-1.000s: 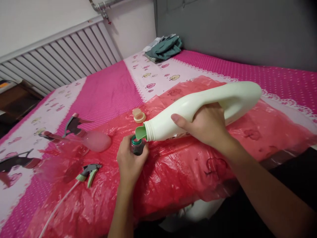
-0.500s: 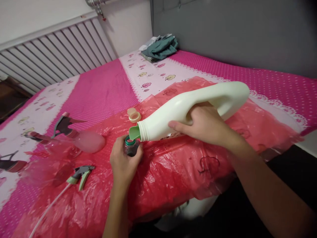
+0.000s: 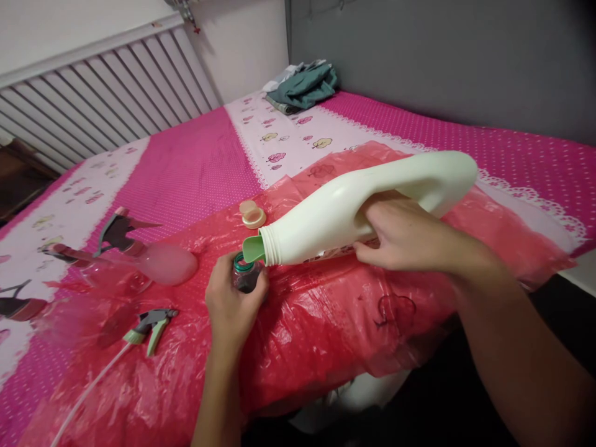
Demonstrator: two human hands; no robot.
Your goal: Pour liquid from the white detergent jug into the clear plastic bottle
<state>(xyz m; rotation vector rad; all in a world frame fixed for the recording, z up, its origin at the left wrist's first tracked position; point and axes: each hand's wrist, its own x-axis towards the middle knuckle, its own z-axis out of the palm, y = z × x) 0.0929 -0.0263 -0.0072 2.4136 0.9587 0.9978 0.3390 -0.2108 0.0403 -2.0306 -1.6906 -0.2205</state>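
Observation:
My right hand [image 3: 405, 233] grips the handle of a large cream-white jug [image 3: 321, 214], which lies tilted almost level. Its neck points left, and a green pouring spout [image 3: 253, 249] sticks out of it. Directly beneath the spout is the open mouth of a small clear bottle [image 3: 246, 279] with a green rim. Around that bottle my left hand [image 3: 233, 298] is wrapped, thumb on the near right side. Whether liquid is flowing I cannot tell. The jug's cream cap [image 3: 252, 215] rests on the red plastic sheet [image 3: 298, 347] behind the neck.
Left of my hands lies a green-and-grey spray trigger [image 3: 151, 329] with a long white tube. Several spray bottles, one a pink bottle [image 3: 167, 264], lie further left. Folded clothes [image 3: 305, 87] sit at the back of the bed [image 3: 195, 167], near a radiator [image 3: 107, 99].
My right hand has shifted right and slightly down along the jug's handle, its thumb drawn back from the jug's side. The jug has moved slightly right; my left hand stays around the bottle.

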